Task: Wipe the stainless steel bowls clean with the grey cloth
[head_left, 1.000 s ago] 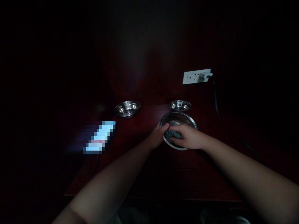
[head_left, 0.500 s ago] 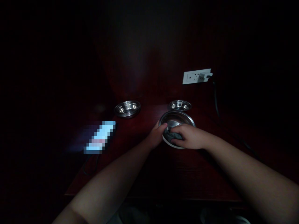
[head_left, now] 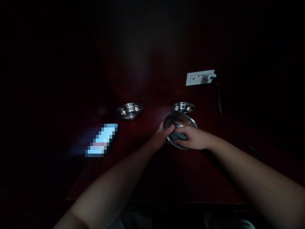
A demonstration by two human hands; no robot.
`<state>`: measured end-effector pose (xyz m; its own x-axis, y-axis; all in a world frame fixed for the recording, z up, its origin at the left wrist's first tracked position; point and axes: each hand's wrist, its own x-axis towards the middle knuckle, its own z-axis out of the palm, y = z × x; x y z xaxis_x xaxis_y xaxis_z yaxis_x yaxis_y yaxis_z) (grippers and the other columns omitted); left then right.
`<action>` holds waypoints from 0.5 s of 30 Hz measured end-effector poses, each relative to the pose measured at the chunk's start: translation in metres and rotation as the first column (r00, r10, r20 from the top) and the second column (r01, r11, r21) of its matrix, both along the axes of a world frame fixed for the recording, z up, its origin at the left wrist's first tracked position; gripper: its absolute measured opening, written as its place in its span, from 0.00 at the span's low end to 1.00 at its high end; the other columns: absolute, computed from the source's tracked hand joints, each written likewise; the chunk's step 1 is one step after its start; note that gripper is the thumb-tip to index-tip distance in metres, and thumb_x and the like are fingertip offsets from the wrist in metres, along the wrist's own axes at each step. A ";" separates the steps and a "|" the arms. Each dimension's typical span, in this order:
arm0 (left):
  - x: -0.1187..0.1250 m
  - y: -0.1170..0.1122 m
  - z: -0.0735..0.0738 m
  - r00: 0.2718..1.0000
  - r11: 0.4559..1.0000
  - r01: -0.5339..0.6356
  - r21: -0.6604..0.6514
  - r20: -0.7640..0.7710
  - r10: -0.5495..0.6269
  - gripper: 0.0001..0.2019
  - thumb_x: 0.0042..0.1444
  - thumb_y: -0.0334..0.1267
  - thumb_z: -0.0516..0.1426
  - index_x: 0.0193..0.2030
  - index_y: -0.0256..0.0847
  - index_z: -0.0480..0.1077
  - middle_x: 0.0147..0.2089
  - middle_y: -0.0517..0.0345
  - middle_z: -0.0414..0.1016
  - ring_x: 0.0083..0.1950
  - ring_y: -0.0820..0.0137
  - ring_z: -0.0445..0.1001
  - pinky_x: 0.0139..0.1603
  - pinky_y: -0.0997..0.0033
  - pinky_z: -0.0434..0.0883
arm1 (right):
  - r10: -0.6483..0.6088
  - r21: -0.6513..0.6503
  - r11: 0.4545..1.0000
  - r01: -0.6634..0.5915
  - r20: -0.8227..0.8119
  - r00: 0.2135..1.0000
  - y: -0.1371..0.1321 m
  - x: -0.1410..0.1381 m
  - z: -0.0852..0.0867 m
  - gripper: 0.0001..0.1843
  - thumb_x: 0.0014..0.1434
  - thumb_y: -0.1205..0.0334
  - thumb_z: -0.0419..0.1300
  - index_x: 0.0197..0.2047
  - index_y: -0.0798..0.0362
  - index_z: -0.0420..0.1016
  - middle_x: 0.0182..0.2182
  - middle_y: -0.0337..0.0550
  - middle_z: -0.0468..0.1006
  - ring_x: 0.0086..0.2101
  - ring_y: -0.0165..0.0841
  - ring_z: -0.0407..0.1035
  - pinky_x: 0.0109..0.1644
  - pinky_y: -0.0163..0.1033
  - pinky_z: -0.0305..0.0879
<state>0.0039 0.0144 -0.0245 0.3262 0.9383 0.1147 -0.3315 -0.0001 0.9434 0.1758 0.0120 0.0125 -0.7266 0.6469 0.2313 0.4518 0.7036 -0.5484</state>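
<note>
The left hand (head_left: 160, 137) has its grip closed on the rim of a shiny steel bowl (head_left: 180, 121), tilted toward the person; the right hand (head_left: 194, 138) presses a grey cloth (head_left: 176, 136) inside it, grip closed on it.

- A shallow steel bowl (head_left: 129, 111) is set on the dark red wooden table (head_left: 147, 178), towards its far left.
- A smaller steel bowl (head_left: 183, 107) is placed at the far edge, to the right of the first and well apart from it.
- A lit, blurred screen (head_left: 102, 140) is laid on the table's left part, with a thin dark cable (head_left: 91, 170) looped beside its near end.
- A white wall socket (head_left: 197, 78) is seen behind the table, with a white plug (head_left: 209, 76) inserted and a black cord (head_left: 220, 105) hung down from it.
</note>
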 end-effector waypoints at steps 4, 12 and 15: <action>-0.002 -0.005 0.004 0.998 0.999 0.042 0.031 -0.052 -0.040 0.37 0.44 0.45 0.66 0.60 0.40 0.59 0.59 0.43 0.68 0.60 0.54 0.67 0.61 0.53 0.62 | 0.022 0.007 1.000 -0.022 -0.065 0.998 0.005 0.000 -0.003 0.07 0.56 0.61 0.59 0.36 0.54 0.74 0.33 0.42 0.76 0.36 0.34 0.69 0.43 0.41 0.64; -0.001 -0.002 0.002 0.979 0.990 -0.067 0.124 -0.186 0.090 0.30 0.55 0.52 0.57 0.59 0.38 0.58 0.59 0.42 0.67 0.61 0.57 0.66 0.62 0.55 0.60 | -0.070 -0.025 0.997 0.067 -0.139 0.988 0.005 -0.007 -0.009 0.08 0.55 0.60 0.60 0.38 0.54 0.73 0.33 0.42 0.74 0.36 0.35 0.67 0.42 0.41 0.62; -0.001 -0.001 0.001 0.976 0.987 -0.084 0.140 -0.190 0.110 0.29 0.57 0.53 0.55 0.59 0.37 0.60 0.60 0.43 0.67 0.61 0.58 0.66 0.64 0.58 0.59 | -0.052 -0.015 0.999 0.051 -0.143 0.988 0.004 -0.008 -0.008 0.07 0.55 0.61 0.59 0.37 0.54 0.72 0.31 0.41 0.73 0.35 0.33 0.65 0.41 0.40 0.61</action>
